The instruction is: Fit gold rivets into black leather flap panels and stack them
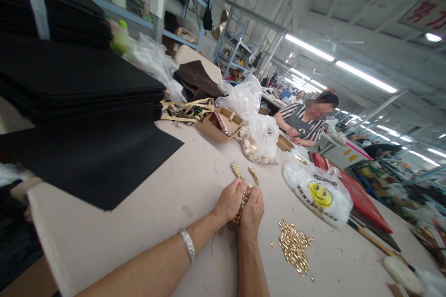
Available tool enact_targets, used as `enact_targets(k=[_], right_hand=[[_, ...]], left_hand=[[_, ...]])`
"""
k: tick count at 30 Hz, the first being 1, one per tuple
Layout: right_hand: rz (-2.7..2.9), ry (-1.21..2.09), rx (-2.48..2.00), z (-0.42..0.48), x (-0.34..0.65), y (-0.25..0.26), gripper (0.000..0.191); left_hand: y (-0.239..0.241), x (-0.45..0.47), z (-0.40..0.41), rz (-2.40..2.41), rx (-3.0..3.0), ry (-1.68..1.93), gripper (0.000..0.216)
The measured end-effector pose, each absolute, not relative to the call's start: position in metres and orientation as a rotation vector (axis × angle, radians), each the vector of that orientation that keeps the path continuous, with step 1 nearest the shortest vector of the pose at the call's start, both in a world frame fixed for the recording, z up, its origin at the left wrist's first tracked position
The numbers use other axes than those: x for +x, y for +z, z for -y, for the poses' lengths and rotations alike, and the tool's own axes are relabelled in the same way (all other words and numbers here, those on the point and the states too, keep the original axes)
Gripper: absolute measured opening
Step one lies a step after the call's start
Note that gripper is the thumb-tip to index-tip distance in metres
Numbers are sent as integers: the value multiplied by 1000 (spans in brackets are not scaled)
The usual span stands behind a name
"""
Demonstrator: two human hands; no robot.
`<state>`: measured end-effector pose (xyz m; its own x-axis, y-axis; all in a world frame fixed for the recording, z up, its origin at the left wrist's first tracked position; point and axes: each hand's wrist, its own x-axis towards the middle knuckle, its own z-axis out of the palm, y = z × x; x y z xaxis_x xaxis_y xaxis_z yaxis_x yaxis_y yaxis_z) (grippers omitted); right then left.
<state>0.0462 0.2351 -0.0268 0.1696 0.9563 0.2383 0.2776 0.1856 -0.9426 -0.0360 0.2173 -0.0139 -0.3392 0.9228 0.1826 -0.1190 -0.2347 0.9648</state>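
Note:
My left hand (229,200) and my right hand (253,208) come together on the pale tabletop, fingers curled in from both sides around a heap of small gold metal pieces (244,204). Part of that heap is hidden under the fingers. Just beyond the fingertips, one row of gold pieces (237,171) runs up to the heap, and a second short row (254,175) lies a little to its right. A loose pile of gold pieces (294,247) spreads over the table to the right of my right hand. The pieces are too small to name exactly.
Black sheets (87,79) are stacked at the left. Behind my hands stand an open cardboard box (218,132) and a clear plastic bag (261,141). On the right lie a smiley-face bag (318,192) and a red sheet (358,197). A person (299,123) sits beyond.

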Motion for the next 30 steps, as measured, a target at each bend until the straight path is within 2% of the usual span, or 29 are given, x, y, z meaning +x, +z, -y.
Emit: enact_targets(k=[6, 18, 24, 30], right_hand=[[1136, 1135, -1220, -239, 42, -33, 62], [1424, 852, -1199, -226, 33, -27, 46], [986, 1298, -1038, -230, 30, -35, 36], [798, 1379, -1001, -232, 25, -37, 34]], left_hand=[[-21, -42, -225, -1240, 944, 1736, 32], [-15, -51, -227, -1250, 791, 1884, 29], [-20, -50, -229, -1123, 567, 1830, 41], [-16, -49, -230, -996, 388, 1774, 45]])
